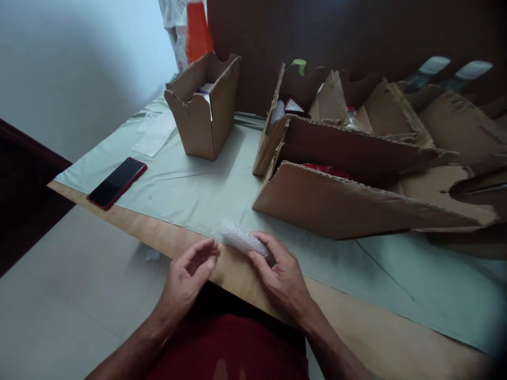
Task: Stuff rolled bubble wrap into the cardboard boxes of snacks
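My right hand (280,272) is closed around one end of a bubble-wrapped bundle (243,238), over the front edge of the table. The wrap is clear and rolled into a long shape; what lies inside cannot be made out. Just left of the bundle, my left hand (190,274) is held with its fingers curved and a gap between thumb and fingertips. It appears to hold nothing and does not touch the wrap.
A phone (118,182) lies at the table's left edge, near flat bubble wrap sheets (154,133). Behind stands a cardboard box (217,121). Several cut cardboard holders (336,206) fill the right side, with bottles (431,68) and an orange container (198,34) farther back.
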Motion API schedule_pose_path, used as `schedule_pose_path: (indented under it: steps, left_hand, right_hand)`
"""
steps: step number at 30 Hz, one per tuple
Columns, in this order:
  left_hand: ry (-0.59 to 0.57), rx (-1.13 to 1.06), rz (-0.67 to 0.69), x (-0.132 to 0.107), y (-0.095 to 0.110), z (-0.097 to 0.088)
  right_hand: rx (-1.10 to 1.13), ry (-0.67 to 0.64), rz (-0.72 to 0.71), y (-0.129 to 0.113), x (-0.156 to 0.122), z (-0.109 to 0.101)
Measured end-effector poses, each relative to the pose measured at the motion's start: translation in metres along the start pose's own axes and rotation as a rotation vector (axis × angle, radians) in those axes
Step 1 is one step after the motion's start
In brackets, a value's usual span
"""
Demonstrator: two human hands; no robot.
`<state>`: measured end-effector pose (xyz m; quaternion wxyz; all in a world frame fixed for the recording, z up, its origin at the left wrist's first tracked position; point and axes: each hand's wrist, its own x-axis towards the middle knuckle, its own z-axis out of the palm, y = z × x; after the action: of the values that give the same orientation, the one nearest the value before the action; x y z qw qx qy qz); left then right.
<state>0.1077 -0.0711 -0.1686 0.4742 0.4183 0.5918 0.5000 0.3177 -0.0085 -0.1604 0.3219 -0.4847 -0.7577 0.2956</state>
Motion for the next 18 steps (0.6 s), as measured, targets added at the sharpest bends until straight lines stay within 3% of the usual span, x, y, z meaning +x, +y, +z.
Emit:
schedule_pose_path:
  steps: [4, 6, 9, 12, 15, 18]
  left_hand:
    - [-0.175, -0.274, -0.083, 0.007, 0.006, 0.029]
    - [-0.188, -0.301, -0.050, 0.013, 0.012, 0.038]
    - [-0.180, -0.166, 0.069, 0.015, 0.021, 0.044]
    - [-0.214, 0.061, 0.253, 0.010, 0.023, 0.048]
    - [-0.238, 0.206, 0.422, 0.003, 0.014, 0.053]
    - [-0.267, 0.327, 0.505, 0.002, 0.003, 0.053]
  right_hand:
    - [0.138, -0.081, 0.027, -0.010, -0.018, -0.003]
    - [0.088, -0.022, -0.015, -0.008, -0.022, -0.010]
    - [0.087, 0.052, -0.038, -0.004, -0.023, -0.029]
    - [0.164, -0.087, -0.045, -0.006, -0.021, -0.046]
    - [0.186, -0.205, -0.144, -0.010, -0.021, -0.049]
    - [0.148, -0.154, -0.148, -0.008, -0.024, -0.046]
